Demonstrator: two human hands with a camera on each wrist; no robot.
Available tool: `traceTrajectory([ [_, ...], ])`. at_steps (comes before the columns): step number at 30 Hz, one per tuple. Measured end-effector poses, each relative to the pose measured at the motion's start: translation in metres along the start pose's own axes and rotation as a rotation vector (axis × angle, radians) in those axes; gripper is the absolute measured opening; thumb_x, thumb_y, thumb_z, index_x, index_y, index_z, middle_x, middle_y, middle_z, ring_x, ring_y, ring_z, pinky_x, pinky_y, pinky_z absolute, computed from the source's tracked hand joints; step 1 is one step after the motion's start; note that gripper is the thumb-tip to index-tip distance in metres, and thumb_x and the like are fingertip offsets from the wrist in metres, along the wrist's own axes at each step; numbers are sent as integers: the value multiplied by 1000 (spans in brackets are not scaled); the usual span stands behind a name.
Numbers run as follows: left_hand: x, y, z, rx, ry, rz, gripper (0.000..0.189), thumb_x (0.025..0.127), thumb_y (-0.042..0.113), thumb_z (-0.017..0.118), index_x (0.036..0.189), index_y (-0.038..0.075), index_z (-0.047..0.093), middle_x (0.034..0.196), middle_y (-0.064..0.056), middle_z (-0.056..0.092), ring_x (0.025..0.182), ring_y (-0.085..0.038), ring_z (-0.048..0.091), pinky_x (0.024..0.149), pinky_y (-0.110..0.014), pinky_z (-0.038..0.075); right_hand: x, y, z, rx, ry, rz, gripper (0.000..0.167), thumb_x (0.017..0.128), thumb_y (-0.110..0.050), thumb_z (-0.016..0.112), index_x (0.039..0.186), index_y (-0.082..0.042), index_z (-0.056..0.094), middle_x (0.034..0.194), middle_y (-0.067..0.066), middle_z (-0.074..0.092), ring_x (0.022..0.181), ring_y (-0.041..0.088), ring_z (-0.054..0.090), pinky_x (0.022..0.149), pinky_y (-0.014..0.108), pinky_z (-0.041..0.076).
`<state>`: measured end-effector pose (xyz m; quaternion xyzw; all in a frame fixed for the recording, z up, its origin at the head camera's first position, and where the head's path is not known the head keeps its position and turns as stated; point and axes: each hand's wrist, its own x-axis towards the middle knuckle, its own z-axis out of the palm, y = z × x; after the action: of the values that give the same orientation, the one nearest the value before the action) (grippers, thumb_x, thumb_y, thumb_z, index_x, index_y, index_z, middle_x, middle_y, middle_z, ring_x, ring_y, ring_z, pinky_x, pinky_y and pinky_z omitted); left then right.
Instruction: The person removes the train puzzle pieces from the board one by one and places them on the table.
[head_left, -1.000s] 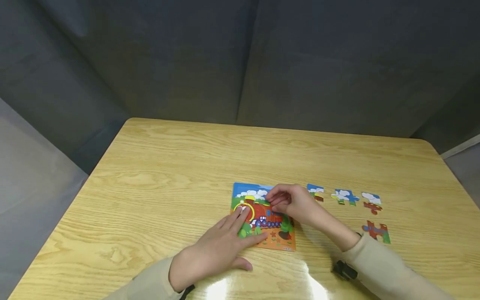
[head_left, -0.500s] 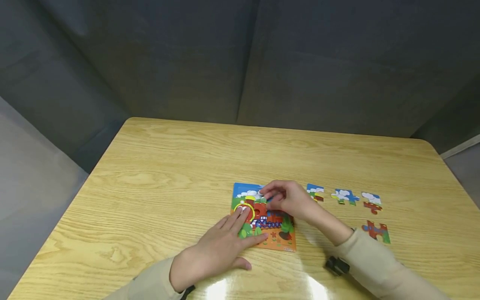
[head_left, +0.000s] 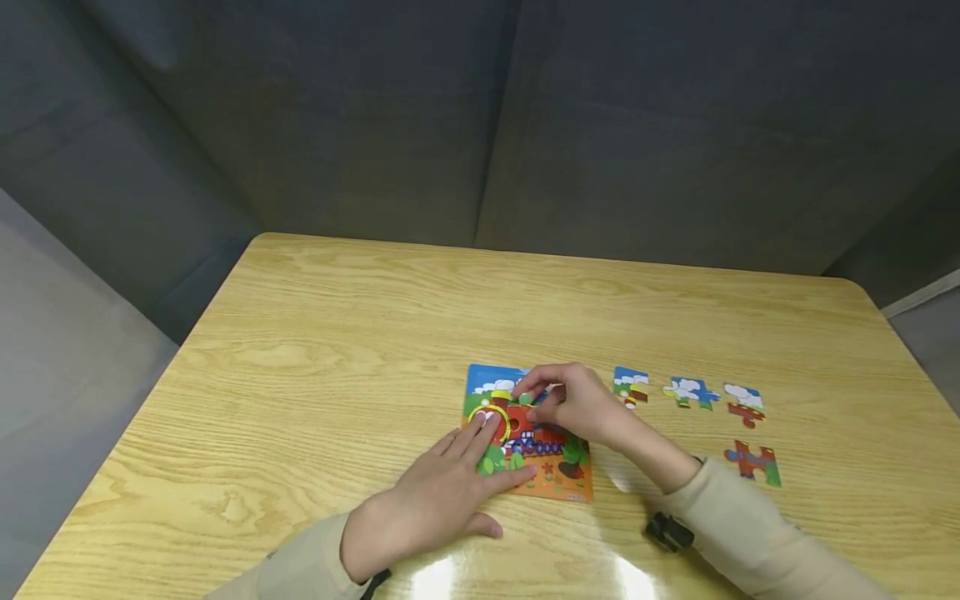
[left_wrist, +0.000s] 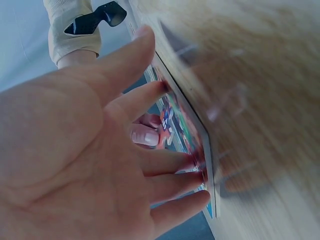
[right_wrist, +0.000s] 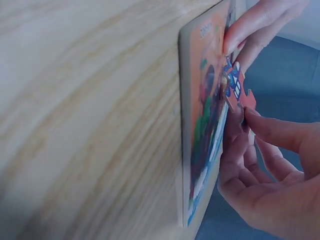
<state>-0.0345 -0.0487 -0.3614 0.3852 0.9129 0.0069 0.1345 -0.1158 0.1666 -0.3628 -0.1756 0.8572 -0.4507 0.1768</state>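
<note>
A jigsaw puzzle board (head_left: 555,489) with a red train picture lies on the table under both hands. My left hand (head_left: 435,508) rests on its near left part, fingers spread and straight with the tips pressing on the picture. My right hand (head_left: 585,408) pinches a red and blue puzzle piece (right_wrist: 236,91) between thumb and fingers. In the right wrist view this piece stands tilted up from the board's surface, close to the left fingertips. The right fingers hide part of the board's upper right.
Loose pieces lie right of the board: a cloud-and-green piece (head_left: 630,385), a blue sky piece (head_left: 692,392), a cloud-and-red piece (head_left: 744,404) and a red-and-green piece (head_left: 754,462). The wooden table (head_left: 337,350) ends at a dark curtain (head_left: 360,125).
My right hand has shifted a little to the left over the board, and a red puzzle piece has come up tilted in its fingers. The left hand has stayed in place.
</note>
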Motion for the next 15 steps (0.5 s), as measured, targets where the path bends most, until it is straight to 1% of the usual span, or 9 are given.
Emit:
traceTrajectory([
  [4,0,0,0,2,-4,-3,69,88,60,56,151,43,34,158,-23,21,147,-34,16,111,-47,33,-4,-1,-8,31,5,-3,20,86,7,66,103,-4,71,93,9,63,68,23,66,66,32,53],
  [7,0,0,0,-5,-4,-4,70,88,59,56,151,42,33,158,-23,20,147,-34,16,111,-47,33,-11,2,-21,61,9,5,19,88,6,66,105,-1,70,95,12,61,72,24,67,67,35,55],
  [12,1,0,1,5,8,1,70,88,59,56,151,42,34,158,-23,21,147,-35,17,111,-46,33,-32,15,-48,75,17,75,20,89,6,65,108,0,68,98,14,60,76,24,68,68,35,56],
  [13,1,0,1,7,8,2,70,88,59,56,151,42,34,158,-23,21,147,-35,17,111,-46,33,-37,19,-54,67,18,95,20,89,5,65,109,0,68,98,14,60,77,23,68,67,34,55],
  [15,0,1,1,9,7,2,69,88,59,56,151,42,34,158,-23,21,147,-35,17,111,-46,32,-47,28,-65,74,19,130,21,90,4,65,110,1,67,99,14,59,80,21,68,69,33,56],
])
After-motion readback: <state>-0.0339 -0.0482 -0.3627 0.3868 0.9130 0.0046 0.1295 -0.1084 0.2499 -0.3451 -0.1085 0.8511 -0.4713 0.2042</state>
